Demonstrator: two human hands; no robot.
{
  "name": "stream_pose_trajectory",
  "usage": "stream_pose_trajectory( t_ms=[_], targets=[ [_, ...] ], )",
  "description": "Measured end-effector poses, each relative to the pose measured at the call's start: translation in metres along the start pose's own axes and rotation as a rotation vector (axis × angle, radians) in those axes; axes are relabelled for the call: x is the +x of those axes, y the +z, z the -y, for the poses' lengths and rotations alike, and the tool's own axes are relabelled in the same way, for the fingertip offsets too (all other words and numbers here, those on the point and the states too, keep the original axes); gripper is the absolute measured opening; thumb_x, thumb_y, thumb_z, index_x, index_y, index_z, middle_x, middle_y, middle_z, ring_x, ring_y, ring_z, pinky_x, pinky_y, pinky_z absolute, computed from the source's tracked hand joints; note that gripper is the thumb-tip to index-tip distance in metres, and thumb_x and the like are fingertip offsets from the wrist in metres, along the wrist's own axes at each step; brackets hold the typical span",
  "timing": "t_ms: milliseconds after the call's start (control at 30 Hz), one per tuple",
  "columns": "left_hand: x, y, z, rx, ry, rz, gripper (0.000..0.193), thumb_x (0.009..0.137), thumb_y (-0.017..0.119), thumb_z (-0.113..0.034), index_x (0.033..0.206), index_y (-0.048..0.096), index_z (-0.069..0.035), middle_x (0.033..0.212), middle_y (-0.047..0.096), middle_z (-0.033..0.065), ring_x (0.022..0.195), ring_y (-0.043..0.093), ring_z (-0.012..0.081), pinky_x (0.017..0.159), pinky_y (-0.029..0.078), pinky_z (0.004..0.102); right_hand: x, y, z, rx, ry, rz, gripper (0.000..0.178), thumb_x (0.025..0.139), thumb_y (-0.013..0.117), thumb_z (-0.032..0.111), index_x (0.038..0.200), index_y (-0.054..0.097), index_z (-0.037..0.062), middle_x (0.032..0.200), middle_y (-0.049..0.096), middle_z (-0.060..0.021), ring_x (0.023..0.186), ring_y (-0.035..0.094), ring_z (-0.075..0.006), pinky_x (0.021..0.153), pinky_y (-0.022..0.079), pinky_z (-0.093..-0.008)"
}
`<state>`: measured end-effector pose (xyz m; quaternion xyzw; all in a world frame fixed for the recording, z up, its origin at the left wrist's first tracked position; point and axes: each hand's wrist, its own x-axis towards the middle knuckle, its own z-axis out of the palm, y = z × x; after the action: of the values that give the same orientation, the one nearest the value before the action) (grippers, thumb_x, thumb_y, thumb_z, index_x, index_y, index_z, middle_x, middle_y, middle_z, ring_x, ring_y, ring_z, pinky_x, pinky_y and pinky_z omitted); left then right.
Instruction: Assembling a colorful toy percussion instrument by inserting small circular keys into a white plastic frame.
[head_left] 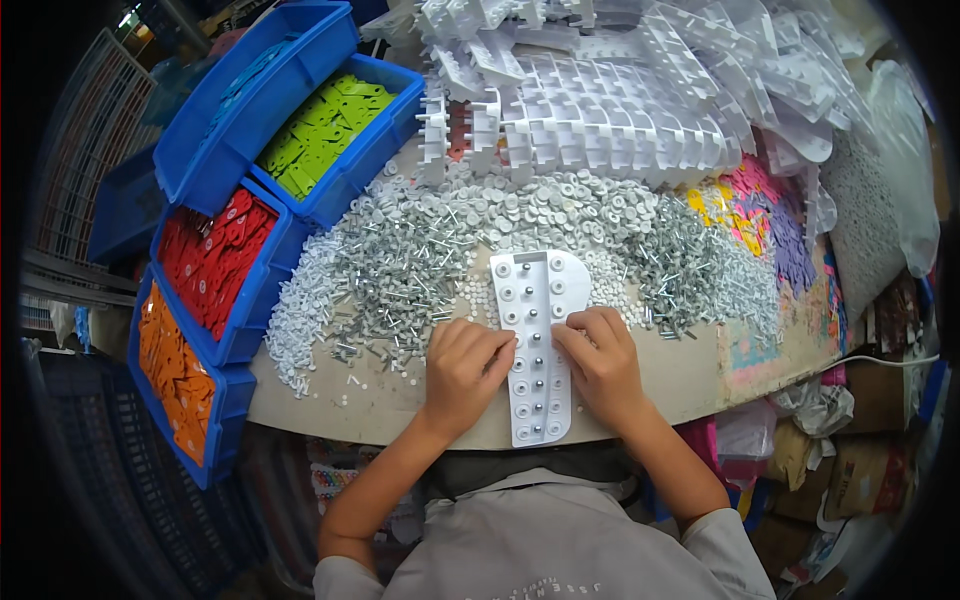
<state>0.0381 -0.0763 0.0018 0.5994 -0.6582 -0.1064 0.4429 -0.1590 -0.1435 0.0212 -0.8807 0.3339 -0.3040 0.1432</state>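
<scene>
A long white plastic panel (530, 345) with one rounded end lies lengthwise before me on the table. White washers sit in a row along each side of it, and metal pins stand along its recessed middle. At its left edge, my left hand (462, 372) is closed, fingertips pinched together over the left row. My right hand (607, 368) is likewise closed, its curled fingertips touching the panel over the right row. Whatever either pinch holds is hidden by the fingers. Just beyond the panel are heaps of metal pins (400, 280) and white washers (560, 205).
To the left, blue bins hold orange (172, 375), red (218, 262) and green flat pieces (325, 135). White toothed panels (620, 115) are stacked at the back. Small white pegs (300, 315) lie at left; purple pieces (785, 240) at right. A grey-filled bag (865, 225) stands far right.
</scene>
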Motion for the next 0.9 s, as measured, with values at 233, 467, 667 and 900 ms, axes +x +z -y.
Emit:
stream_pose_trajectory(
  t_ms=[233, 467, 667, 900],
  targets=[
    [0.056, -0.013, 0.017, 0.238, 0.050, -0.031, 0.013, 0.081, 0.075, -0.005, 0.093, 0.071, -0.007, 0.088, 0.064, 0.0042, 0.090, 0.059, 0.0251, 0.083, 0.042, 0.0412, 0.000, -0.002, -0.004, 0.145, 0.113, -0.098, 0.009, 0.086, 0.067, -0.003, 0.095, 0.065, 0.0010, 0.091, 0.062, -0.0128, 0.087, 0.058, -0.0334, 0.078, 0.048, -0.0420],
    [0.097, -0.001, 0.063, 0.262, 0.149, 0.078, 0.013, 0.082, 0.075, -0.007, 0.094, 0.071, -0.009, 0.091, 0.065, 0.0042, 0.097, 0.059, 0.0245, 0.090, 0.040, 0.0397, 0.005, -0.015, -0.034, -0.064, 0.347, -0.062, 0.005, 0.092, 0.063, 0.000, 0.097, 0.064, 0.0002, 0.096, 0.062, -0.0146, 0.096, 0.057, -0.0335, 0.088, 0.044, -0.0424],
    [0.103, 0.002, 0.064, 0.296, 0.145, 0.147, 0.011, 0.082, 0.076, -0.008, 0.089, 0.067, -0.008, 0.089, 0.064, 0.0035, 0.091, 0.058, 0.0248, 0.088, 0.040, 0.0385, 0.019, -0.011, -0.038, -0.090, 0.351, -0.064, 0.013, 0.088, 0.068, 0.001, 0.100, 0.067, 0.0023, 0.097, 0.062, -0.0123, 0.098, 0.057, -0.0325, 0.089, 0.043, -0.0414],
    [0.076, -0.024, 0.027, 0.023, -0.142, 0.097, 0.011, 0.090, 0.072, -0.010, 0.100, 0.072, -0.005, 0.086, 0.067, 0.0097, 0.085, 0.062, 0.0280, 0.080, 0.047, 0.0401, 0.025, 0.005, -0.051, -0.114, 0.359, -0.047, 0.014, 0.082, 0.072, 0.002, 0.094, 0.065, 0.0039, 0.094, 0.062, -0.0107, 0.097, 0.057, -0.0314, 0.091, 0.041, -0.0418]
  ],
)
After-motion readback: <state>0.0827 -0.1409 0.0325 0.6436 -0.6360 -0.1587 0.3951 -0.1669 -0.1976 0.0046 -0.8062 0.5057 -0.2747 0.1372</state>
